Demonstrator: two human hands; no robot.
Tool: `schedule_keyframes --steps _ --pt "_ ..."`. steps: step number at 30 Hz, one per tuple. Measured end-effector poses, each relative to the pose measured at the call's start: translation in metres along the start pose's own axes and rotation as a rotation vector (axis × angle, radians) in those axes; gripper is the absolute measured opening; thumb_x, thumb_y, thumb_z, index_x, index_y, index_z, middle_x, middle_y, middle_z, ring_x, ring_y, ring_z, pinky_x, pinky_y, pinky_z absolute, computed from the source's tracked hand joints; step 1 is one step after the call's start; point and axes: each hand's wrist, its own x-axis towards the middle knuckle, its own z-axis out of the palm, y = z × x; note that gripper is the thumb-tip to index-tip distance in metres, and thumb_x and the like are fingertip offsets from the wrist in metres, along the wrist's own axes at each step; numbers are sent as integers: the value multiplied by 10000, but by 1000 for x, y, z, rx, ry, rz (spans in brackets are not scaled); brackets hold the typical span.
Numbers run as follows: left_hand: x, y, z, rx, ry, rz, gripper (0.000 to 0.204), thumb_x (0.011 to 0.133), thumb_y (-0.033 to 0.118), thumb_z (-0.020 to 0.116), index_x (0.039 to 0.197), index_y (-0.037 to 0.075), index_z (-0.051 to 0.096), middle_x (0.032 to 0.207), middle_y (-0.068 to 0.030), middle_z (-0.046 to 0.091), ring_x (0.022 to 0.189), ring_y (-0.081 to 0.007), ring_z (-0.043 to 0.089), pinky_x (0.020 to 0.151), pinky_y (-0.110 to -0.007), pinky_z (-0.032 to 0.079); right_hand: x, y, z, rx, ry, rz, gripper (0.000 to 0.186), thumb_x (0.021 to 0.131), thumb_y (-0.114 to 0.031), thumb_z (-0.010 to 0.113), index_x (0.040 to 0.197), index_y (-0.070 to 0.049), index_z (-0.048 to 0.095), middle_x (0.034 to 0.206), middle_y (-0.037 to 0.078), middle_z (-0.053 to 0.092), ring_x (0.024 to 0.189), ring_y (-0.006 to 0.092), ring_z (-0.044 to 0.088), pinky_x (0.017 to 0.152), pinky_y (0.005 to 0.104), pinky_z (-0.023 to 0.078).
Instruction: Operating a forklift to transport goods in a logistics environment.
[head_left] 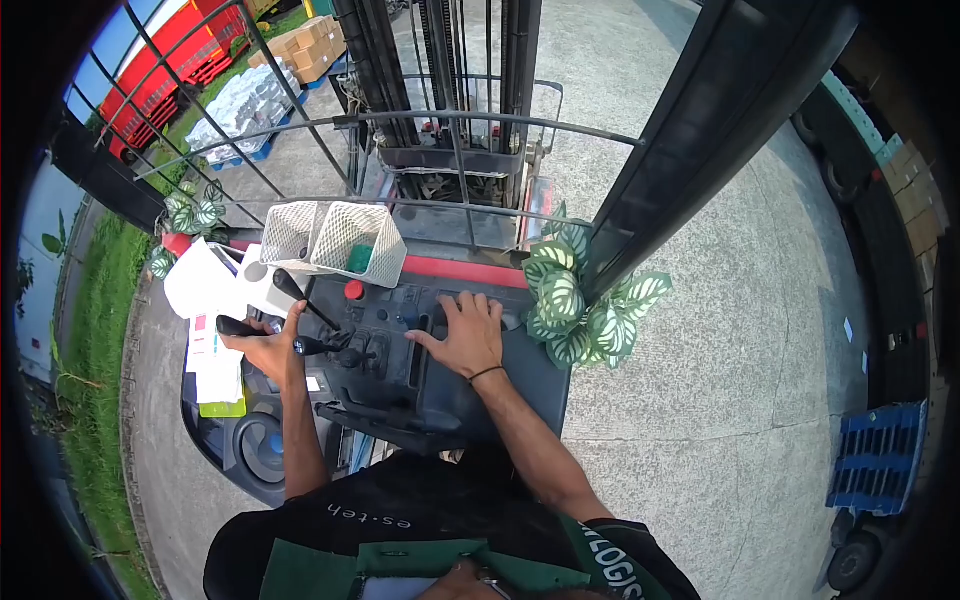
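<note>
Knob, long and black, sits at my bare left hand, left of the controls — the fingers curl near it, but from my remote view I cannot tell whether they are clamped on it — and a slim black lever slants up just beside the thumb. My bare right hand, a thin black band round its wrist, lies palm down on the dark grey console, fingers apart, right of the round red button and white mesh baskets.
</note>
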Motion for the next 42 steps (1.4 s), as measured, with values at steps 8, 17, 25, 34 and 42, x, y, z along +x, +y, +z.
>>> schedule_keyframes --steps 8,17,25,34,42 --pt "-17 -31 -101 -273 -68 -117 1176 664 58 973 1525 -26 177 1068 -93 510 951 -180 549 885 -336 503 -36 -47 -5 -20 38 -32 858 722 -789 737 1166 -55 734 1081 120 628 1093 286 524 975 450 352" --pt "-45 -225 -278 951 -804 -283 938 859 580 752 1611 183 356 1642 -236 295 1547 -437 224 1192 -747 145 -79 -87 36 -192 129 36 802 704 -782 768 1096 -82 772 1040 120 686 1045 315 615 965 471 401" --pt "-73 -319 -397 520 -822 -265 665 981 430 526 1589 177 439 1684 -243 257 1541 -474 255 1206 -700 206 -88 -127 60 -165 17 22 762 707 -749 796 1133 -118 774 1188 121 704 1157 334 609 1035 517 384" --pt "-60 -355 -460 493 -783 -190 591 876 150 607 1467 134 593 1652 -185 368 1538 -399 308 1223 -493 345 -98 -131 50 -180 -40 108 789 697 -744 806 1196 -136 749 1253 112 693 1228 317 582 1098 512 343" --pt "-80 -362 -468 350 -651 -149 493 837 135 622 1322 115 708 1551 -185 513 1487 -384 410 1182 -476 411 -115 -143 59 -174 -98 195 830 695 -770 790 1228 -137 734 1305 133 677 1303 347 547 1143 559 292"
